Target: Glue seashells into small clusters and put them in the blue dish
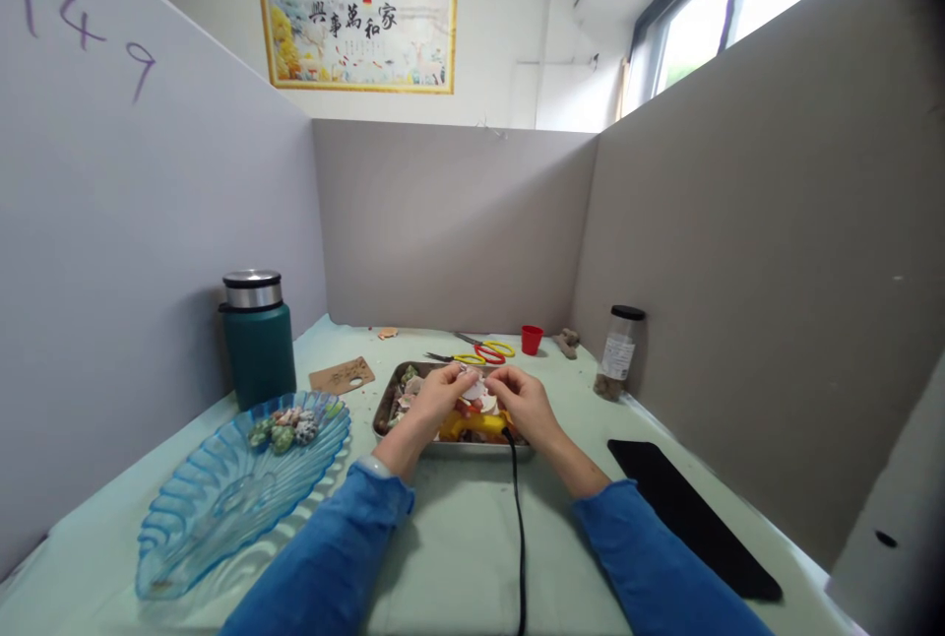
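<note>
Head camera view, looking down a pale green desk (458,538) walled in by grey partitions. Two arms in blue sleeves reach forward, and the left hand (435,398) and right hand (526,400) meet over a shallow metal tray (382,412) at the centre of the desk. The fingers of both hands pinch a pale shell piece (472,386) between them, just above the tray.

The tray holds a jumble of shells and reddish bits, largely covered by the hands. A yellow tool (472,424) lies in it too, and its black cord (519,518) runs back over the near rim toward the viewer.

To the left sits a blue glass dish (221,508) shaped like a scallop shell, with a small heap of green and speckled shells (284,431) at its far end. Behind it stands a dark green flask (257,341) with a steel lid. On the right, against the partition, a clear jar (618,352) with a black lid holds brown pieces at the bottom; its white label is too small to read. A small red cup (531,339) stands near yellow and red scissors (483,352); what is inside it cannot be seen.

The number 149 (85,26) is handwritten in purple on the left partition. A gold-framed picture (358,33) on the far wall carries large Chinese characters. A brown card (342,375) bears marks too faint to make out. A black mat (686,513) lies at right.
</note>
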`<state>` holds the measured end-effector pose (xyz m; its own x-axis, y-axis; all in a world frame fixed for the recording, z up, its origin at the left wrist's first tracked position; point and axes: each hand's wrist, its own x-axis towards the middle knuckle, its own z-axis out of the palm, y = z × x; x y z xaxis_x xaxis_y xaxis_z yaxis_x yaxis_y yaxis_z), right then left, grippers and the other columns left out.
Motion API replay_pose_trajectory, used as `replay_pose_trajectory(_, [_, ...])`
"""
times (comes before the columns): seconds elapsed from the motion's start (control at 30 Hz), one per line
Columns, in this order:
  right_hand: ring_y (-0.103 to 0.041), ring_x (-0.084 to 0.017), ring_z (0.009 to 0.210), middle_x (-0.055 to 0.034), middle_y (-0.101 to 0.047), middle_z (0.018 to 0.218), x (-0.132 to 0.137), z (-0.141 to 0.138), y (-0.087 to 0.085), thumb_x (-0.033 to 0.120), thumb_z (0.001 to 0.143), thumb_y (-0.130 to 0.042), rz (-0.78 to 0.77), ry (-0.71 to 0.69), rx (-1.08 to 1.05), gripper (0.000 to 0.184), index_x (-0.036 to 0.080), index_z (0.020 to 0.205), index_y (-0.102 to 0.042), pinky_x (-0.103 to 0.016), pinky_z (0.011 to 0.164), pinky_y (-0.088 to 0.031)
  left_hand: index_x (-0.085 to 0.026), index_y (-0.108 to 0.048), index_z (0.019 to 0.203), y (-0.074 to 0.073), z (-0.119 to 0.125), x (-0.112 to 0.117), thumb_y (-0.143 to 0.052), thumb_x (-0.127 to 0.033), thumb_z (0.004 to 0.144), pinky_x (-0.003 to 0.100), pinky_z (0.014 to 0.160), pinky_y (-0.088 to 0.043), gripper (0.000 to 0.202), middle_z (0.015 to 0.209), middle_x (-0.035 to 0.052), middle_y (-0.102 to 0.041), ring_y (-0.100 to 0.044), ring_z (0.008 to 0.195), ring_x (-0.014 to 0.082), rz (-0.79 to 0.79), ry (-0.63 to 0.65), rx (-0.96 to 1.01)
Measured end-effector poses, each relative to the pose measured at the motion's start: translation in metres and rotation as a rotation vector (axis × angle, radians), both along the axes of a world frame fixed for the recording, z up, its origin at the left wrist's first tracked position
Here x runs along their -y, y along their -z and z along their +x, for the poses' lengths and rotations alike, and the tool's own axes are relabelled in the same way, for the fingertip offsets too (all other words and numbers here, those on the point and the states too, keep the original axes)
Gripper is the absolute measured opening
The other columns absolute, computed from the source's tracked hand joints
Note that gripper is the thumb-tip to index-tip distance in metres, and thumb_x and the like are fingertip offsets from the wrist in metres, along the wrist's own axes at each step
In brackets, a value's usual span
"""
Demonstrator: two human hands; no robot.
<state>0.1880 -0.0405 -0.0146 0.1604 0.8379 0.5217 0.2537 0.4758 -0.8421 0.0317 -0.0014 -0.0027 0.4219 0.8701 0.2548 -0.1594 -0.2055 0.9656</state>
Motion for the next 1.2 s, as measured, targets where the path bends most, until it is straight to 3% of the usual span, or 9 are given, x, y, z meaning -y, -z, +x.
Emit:
replay_pose_trajectory(0.53, [-0.049, -0.016, 0.054, 0.0010, -0.057, 0.058, -0.001, 0.000, 0.001, 0.045, 0.074, -0.064, -0.023, 0.037, 0.050, 0.025, 0.021, 0.067, -0.061, -0.028, 0.053, -0.039, -0.015, -0.064, 0.089, -0.004, 0.002, 0.008, -0.078, -0.056, 0.067, 0.026, 0.051, -0.049, 0.048, 0.073, 0.0011, -0.060, -0.059, 0.060, 0.0136, -0.091, 0.035, 0.018])
replay_pose_trajectory(0.77, [-0.050, -0.017, 0.056, 0.0001, -0.058, 0.060, -0.001, 0.000, 0.003, 0.045, 0.076, -0.064, -0.014, 0.029, 0.085, 0.026, 0.021, 0.067, -0.061, -0.029, 0.055, -0.041, -0.015, -0.062, 0.085, -0.002, 0.001, 0.005, -0.077, -0.062, 0.064, 0.022, 0.046, -0.046, 0.053, 0.067, 0.0010, -0.061, -0.059, 0.056, 0.0128, -0.090, -0.002, 0.016])
replay_pose_trajectory(1.2, [-0.050, -0.017, 0.060, -0.0001, -0.058, 0.062, -0.001, 0.001, 0.004, 0.044, 0.080, -0.063, 0.037, 0.029, 0.145, 0.026, 0.019, 0.071, -0.063, -0.028, 0.058, -0.040, -0.012, -0.065, 0.083, 0.000, -0.001, -0.001, -0.082, -0.057, 0.060, 0.020, 0.045, -0.045, 0.054, 0.067, 0.0029, -0.064, -0.062, 0.056, 0.0130, -0.121, 0.007, 0.039])
